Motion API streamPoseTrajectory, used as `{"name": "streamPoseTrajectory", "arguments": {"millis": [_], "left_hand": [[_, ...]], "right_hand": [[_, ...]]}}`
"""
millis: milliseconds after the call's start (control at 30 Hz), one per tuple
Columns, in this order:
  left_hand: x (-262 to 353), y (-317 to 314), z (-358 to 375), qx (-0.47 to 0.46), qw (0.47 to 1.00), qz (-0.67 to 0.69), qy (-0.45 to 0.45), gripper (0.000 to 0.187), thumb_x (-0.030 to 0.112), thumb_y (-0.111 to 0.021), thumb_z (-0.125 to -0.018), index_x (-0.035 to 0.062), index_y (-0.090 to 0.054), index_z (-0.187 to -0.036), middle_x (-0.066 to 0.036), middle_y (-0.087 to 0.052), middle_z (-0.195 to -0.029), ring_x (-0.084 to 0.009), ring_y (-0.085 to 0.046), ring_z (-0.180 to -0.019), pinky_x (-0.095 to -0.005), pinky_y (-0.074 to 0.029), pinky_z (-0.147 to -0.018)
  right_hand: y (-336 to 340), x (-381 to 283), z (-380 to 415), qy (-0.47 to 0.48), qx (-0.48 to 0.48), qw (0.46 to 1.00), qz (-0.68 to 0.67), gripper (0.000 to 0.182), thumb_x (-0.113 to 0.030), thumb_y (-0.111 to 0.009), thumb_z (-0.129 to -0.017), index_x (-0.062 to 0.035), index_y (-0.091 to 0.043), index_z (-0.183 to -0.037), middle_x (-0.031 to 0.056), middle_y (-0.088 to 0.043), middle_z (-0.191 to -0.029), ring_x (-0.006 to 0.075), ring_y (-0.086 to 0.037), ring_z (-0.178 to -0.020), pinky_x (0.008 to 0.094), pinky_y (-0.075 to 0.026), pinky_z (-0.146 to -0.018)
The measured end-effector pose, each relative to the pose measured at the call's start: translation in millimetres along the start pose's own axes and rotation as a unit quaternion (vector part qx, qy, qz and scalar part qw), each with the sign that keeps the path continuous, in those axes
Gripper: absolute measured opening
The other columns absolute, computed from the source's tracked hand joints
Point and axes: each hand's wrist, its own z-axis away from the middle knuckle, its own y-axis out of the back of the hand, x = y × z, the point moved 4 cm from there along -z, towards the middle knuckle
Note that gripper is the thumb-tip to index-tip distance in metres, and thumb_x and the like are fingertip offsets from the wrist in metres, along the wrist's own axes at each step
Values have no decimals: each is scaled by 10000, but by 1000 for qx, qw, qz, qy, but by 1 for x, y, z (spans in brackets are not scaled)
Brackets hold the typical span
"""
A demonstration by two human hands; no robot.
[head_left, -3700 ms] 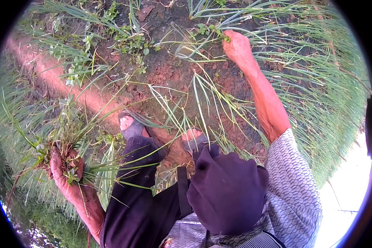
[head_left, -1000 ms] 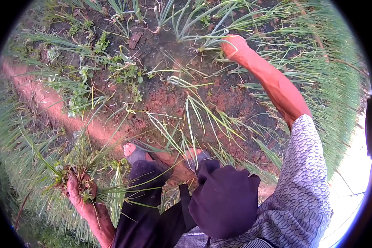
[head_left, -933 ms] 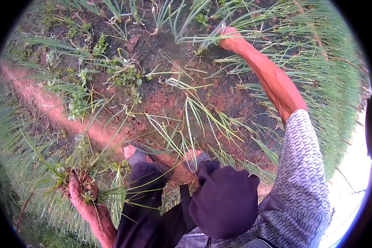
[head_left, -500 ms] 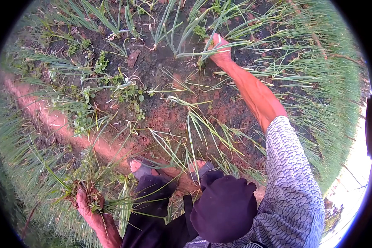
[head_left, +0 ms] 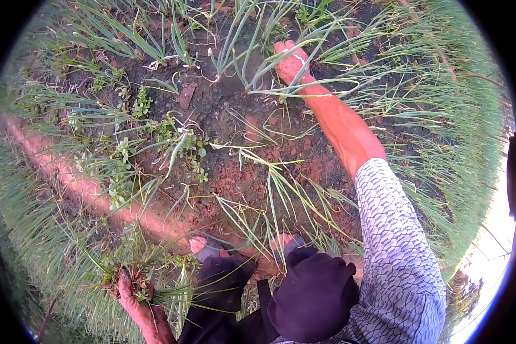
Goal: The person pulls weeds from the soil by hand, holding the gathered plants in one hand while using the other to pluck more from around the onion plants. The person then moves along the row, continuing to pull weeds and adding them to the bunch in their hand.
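Note:
My left hand (head_left: pixel 133 291), at the lower left, is closed around a bunch of pulled weeds (head_left: pixel 146 269) with soil on their roots and long blades hanging out to the right. My right hand (head_left: pixel 291 60) reaches out at the top centre among green onion plants (head_left: pixel 241 69), close to the dark soil (head_left: pixel 212 106). Its fingers are bent down towards small weeds (head_left: pixel 278 37), and the fingertips are partly hidden, so what they hold, if anything, cannot be made out.
Leafy weeds (head_left: pixel 142 103) grow on the left of the bed. Loose onion leaves (head_left: pixel 275 178) lie across reddish soil before my feet (head_left: pixel 198 245). A bare earth ridge (head_left: pixel 86 183) runs diagonally at left. Dense onion rows (head_left: pixel 453 114) stand at right.
My right hand has moved slightly left and up among the onion plants. My left hand, still round the weeds, sits a little lower and further right in view.

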Motion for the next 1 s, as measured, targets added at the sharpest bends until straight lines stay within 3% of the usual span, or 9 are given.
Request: {"name": "streamPoseTrajectory", "arguments": {"millis": [200, 400, 533, 633, 867, 900, 933, 967, 1000], "left_hand": [[-4, 6, -8, -31, 999, 3, -6, 288, 220, -550, -871, 6, -512, -1060, -84, -583, -856, -68, -479, -544, -169, -329, -355], [-3, 7, -7, 31, 999, -13, -30, 375, 269, -556, -867, 13, -504, -1135, -71, -584, -900, -65, -476, -599, -174, -326, -383], [-2, 10, -7, 11, 999, -31, -18, 381, 283, -561, -862, 27, -509, -1140, -66, -585, -916, -59, -476, -607, -171, -322, -388], [0, 7, -3, 15, 999, -35, -6, 381, 284, -562, -862, 29, -508, -1141, -63, -586, -915, -56, -477, -604, -171, -322, -388], [-2, 18, -6, -30, 999, -8, -15, 349, 250, -551, -869, 31, -506, -1137, -67, -585, -903, -53, -482, -615, -171, -329, -384], [-3, 18, -5, -25, 1000, -7, -11, 342, 242, -549, -870, 28, -505, -1133, -70, -584, -901, -53, -480, -610, -171, -330, -380], [-3, 16, -4, -22, 1000, -6, -6, 334, 234, -548, -871, 26, -505, -1128, -72, -583, -898, -54, -479, -605, -170, -331, -376], [-1, 13, -3, -17, 1000, -7, -2, 327, 227, -546, -872, 23, -504, -1124, -74, -582, -895, -55, -477, -600, -169, -333, -373], [0, 8, 3, 30, 999, 11, -11, 310, 213, -542, -875, 11, -501, -1106, -79, -582, -869, -58, -469, -562, -169, -328, -356]], "right_hand": [[-6, 17, -1, -49, 37, 991, -118, 218, -55, -594, -641, -30, -503, -838, 195, -537, -802, 391, -551, -805, 454, -451, -681], [-12, 20, -20, -219, 41, 953, -204, 249, -68, -591, -692, -37, -482, -913, 223, -538, -869, 388, -565, -888, 444, -462, -712], [-3, 6, -40, -118, -7, 991, -68, 335, -69, -574, -718, -38, -511, -1045, 269, -484, -1050, 436, -571, -880, 455, -489, -763], [-8, 5, -50, -20, -87, 996, -16, 222, -66, -501, -776, -8, -566, -980, 249, -553, -930, 417, -593, -852, 454, -503, -719], [-32, 27, -47, 30, -2, 999, -16, 87, -76, -517, -776, -7, -555, -814, 172, -602, -712, 319, -629, -681, 428, -515, -586], [-45, 46, -43, -64, -25, 953, -294, 75, -87, -529, -778, -16, -545, -797, 151, -592, -692, 301, -619, -642, 406, -505, -546], [-68, 65, -38, -154, -46, 822, -546, 73, -98, -541, -779, -26, -535, -780, 129, -582, -672, 284, -609, -603, 384, -495, -506], [-84, 73, -32, -233, -64, 617, -749, 82, -110, -553, -781, -35, -525, -762, 107, -572, -652, 266, -598, -564, 362, -485, -465], [-59, 65, -27, -192, -59, 738, -645, 93, -146, -559, -796, -59, -538, -767, 97, -568, -651, 252, -588, -545, 339, -465, -441]]}}
